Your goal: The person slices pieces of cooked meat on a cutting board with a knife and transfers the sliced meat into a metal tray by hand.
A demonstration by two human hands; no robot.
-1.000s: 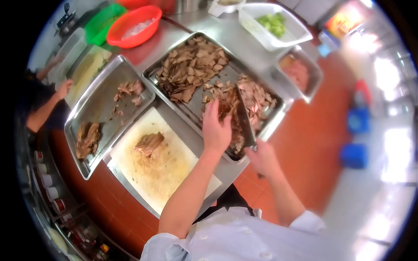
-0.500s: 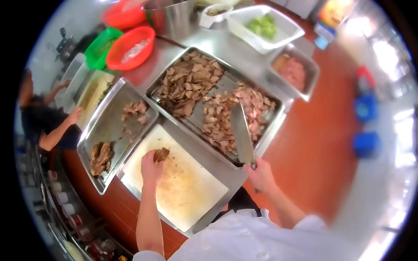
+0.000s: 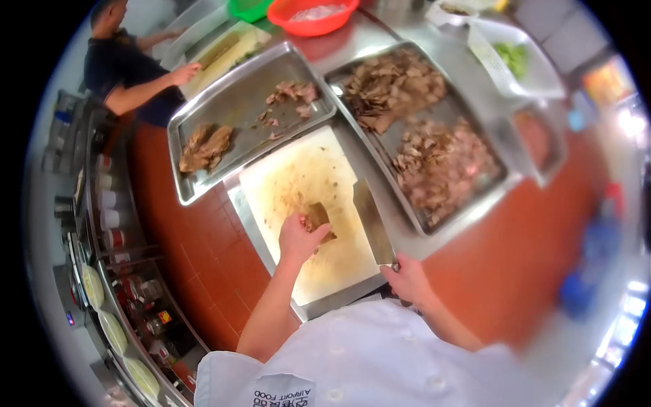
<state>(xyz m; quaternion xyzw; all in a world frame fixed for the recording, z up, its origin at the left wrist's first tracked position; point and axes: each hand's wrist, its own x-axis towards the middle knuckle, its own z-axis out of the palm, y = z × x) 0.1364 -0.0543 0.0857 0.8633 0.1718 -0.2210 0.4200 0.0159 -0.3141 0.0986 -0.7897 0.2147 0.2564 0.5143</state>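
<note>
At the stained board (image 3: 337,163), left hand (image 3: 297,239) grips meat (image 3: 319,214), right hand (image 3: 408,277) a broad cleaver (image 3: 372,225).

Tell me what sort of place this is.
Most likely a commercial kitchen: cut meat is piled in a large metal tray, the right hand holds a broad-bladed knife, and the white jacket's label appears to read "Airport Food".

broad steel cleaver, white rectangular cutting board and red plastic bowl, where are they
Broad steel cleaver (image 3: 372,222): head view, middle of the blade.
White rectangular cutting board (image 3: 344,261): head view, bare patch of its top.
Red plastic bowl (image 3: 316,28): head view, its outer wall.
</note>
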